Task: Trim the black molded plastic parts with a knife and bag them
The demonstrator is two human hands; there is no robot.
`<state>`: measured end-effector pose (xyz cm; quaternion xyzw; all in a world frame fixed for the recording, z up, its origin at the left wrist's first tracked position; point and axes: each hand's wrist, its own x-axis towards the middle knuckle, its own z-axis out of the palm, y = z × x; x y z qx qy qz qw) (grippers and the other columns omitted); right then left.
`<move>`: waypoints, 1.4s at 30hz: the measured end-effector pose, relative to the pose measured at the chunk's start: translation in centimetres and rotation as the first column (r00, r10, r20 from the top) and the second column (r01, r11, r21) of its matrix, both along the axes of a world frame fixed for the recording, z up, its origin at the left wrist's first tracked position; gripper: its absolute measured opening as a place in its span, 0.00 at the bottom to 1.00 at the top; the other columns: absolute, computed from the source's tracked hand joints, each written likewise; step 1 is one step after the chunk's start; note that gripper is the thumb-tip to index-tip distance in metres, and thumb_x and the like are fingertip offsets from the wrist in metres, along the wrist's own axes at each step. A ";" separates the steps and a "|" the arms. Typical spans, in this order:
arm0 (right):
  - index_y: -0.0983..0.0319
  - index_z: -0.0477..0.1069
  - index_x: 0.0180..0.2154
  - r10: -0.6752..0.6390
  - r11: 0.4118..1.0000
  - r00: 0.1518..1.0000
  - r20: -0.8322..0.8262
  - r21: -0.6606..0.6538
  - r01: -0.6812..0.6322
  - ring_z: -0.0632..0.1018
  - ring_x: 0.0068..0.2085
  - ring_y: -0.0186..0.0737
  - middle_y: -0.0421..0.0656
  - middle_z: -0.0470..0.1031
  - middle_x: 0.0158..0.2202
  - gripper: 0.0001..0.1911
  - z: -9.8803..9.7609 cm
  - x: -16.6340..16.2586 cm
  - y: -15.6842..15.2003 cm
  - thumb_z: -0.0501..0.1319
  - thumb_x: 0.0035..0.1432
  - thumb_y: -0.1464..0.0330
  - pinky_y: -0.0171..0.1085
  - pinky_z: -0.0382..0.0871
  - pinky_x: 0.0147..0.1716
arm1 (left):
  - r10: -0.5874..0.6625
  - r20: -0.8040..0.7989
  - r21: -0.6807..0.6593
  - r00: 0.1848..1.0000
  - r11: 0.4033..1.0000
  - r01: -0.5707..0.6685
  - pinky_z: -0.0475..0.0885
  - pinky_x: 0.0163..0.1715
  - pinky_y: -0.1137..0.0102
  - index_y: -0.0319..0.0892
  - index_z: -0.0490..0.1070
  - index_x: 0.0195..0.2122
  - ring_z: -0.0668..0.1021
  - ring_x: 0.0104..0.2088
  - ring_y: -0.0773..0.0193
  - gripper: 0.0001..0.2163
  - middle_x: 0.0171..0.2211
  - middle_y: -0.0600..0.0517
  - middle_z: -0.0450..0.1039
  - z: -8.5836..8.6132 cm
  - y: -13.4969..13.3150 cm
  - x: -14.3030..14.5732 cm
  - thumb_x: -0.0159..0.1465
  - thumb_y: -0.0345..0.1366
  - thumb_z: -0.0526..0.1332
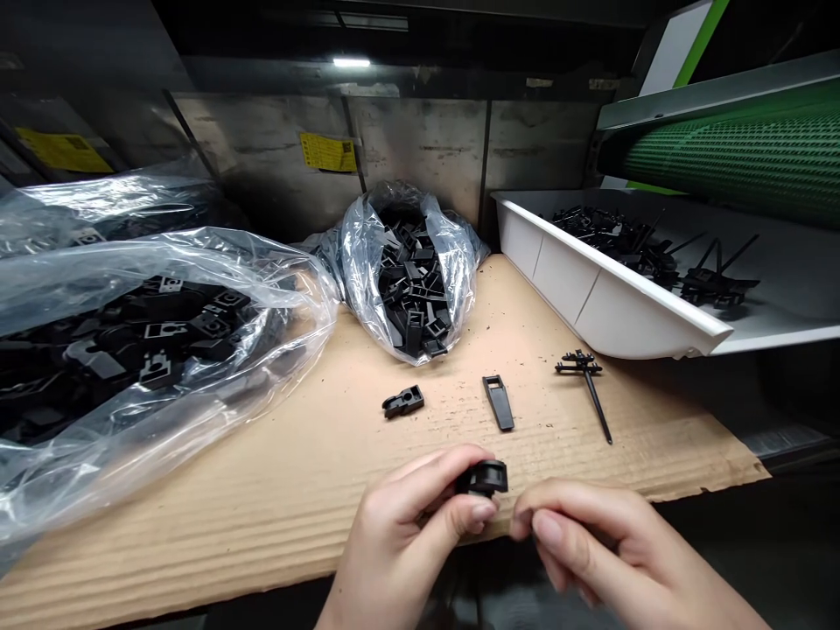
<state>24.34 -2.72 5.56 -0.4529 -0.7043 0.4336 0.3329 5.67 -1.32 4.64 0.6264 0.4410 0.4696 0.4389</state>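
My left hand [407, 534] pinches a small black plastic part [484, 478] between thumb and fingers, just above the near edge of a cardboard sheet [276, 490]. My right hand [591, 542] is beside it with its fingers curled together; whether it holds anything is hidden. On the cardboard beyond lie a small black clip [402, 402], a flat black strap piece [498, 402] and a black sprue with a long stem [586, 381].
A large clear bag of black parts [131, 341] fills the left. A smaller open bag of black parts [410, 276] stands at the back centre. A white tray [591, 297] with black sprues sits at the right under a green conveyor [741, 149].
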 end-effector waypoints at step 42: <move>0.58 0.73 0.34 -0.318 0.941 0.943 -0.102 -0.158 0.300 0.75 0.32 0.35 0.36 0.74 0.28 0.08 -0.7 -1.9 1.3 0.60 0.49 0.68 0.30 0.68 0.34 | 0.118 0.050 -0.044 0.992 0.992 -0.115 0.73 0.37 0.79 0.59 0.75 0.42 0.79 0.36 0.67 0.15 0.38 0.62 0.78 -1.3 -0.4 0.5 0.57 0.30 0.65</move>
